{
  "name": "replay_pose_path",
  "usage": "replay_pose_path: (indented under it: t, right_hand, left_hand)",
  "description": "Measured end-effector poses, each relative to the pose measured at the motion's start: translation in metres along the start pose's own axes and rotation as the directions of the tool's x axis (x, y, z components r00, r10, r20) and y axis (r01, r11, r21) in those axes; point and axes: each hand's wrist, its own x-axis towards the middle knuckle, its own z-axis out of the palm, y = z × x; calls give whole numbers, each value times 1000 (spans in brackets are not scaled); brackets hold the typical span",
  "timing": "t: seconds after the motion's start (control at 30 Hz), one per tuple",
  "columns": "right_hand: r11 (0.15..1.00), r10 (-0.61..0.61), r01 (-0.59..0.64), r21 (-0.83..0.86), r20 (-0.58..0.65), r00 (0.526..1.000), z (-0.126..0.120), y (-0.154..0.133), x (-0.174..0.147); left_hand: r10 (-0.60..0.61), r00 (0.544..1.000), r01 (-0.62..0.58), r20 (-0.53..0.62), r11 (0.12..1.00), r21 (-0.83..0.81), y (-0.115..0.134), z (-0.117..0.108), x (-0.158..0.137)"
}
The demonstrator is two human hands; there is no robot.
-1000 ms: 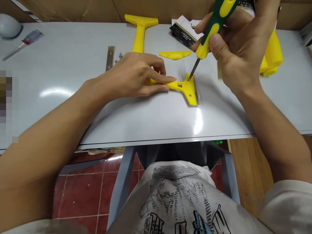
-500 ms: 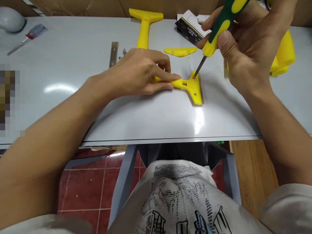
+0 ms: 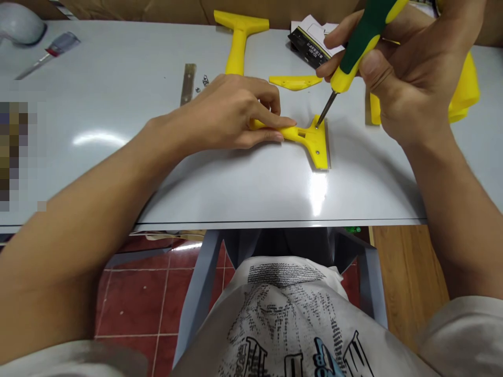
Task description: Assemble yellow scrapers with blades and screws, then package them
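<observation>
My left hand (image 3: 245,112) is closed round the handle of a yellow scraper (image 3: 316,144) that lies on the white table. A metal blade edge shows along the scraper's right end, and a screw sits in the lower part of its head. In my right hand (image 3: 416,78) is a green and yellow screwdriver (image 3: 360,46), held at a slant. Its tip meets the upper screw spot on the scraper head. Just beyond the scraper lies a loose yellow clamp strip (image 3: 294,82). Small screws (image 3: 205,80) and a flat metal blade (image 3: 188,84) lie past my left wrist.
A second yellow scraper body (image 3: 236,50) lies at the back, beside a black and white package (image 3: 308,50). More yellow parts (image 3: 466,94) are partly behind my right hand. A clear-handled screwdriver (image 3: 49,55) lies far left. The table's front edge (image 3: 275,225) runs before me.
The whole view has shifted slightly, so things on the table appear a little further right. The screwdriver tip stays on the scraper head, and both hands keep their hold.
</observation>
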Motion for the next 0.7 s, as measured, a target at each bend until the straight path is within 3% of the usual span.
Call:
replay_pose_path:
  t: [0.1, 0.2, 0.27, 0.4, 0.57, 0.63, 0.7]
  right_hand:
    - [997, 1, -6, 81, 64, 998, -4, 6, 1]
    - [947, -104, 52, 318, 147, 984, -8, 4, -1]
    - [929, -83, 10, 370, 183, 980, -8, -5, -3]
    - [968, 97, -131, 213, 161, 982, 0, -23, -1]
    - [981, 143, -148, 123, 51, 988, 7, -20, 7]
    - [973, 230, -229, 26, -12, 973, 2, -22, -1]
    - [938, 343, -345, -32, -49, 938, -3, -29, -16]
  left_hand:
    - [-8, 1000, 8, -7, 1000, -27, -3, 3, 0]
    - [25, 1000, -26, -18, 1000, -12, -12, 8, 2]
    - [55, 998, -55, -20, 998, 15, -16, 12, 3]
    - [70, 996, -68, -52, 997, 28, -15, 13, 4]
    - [40, 997, -38, -66, 999, 35, -1, 11, 2]
    - [13, 997, -6, -76, 996, 93, 12, 11, 2]
    - [-89, 994, 100, -69, 978, 181, 32, 12, 2]
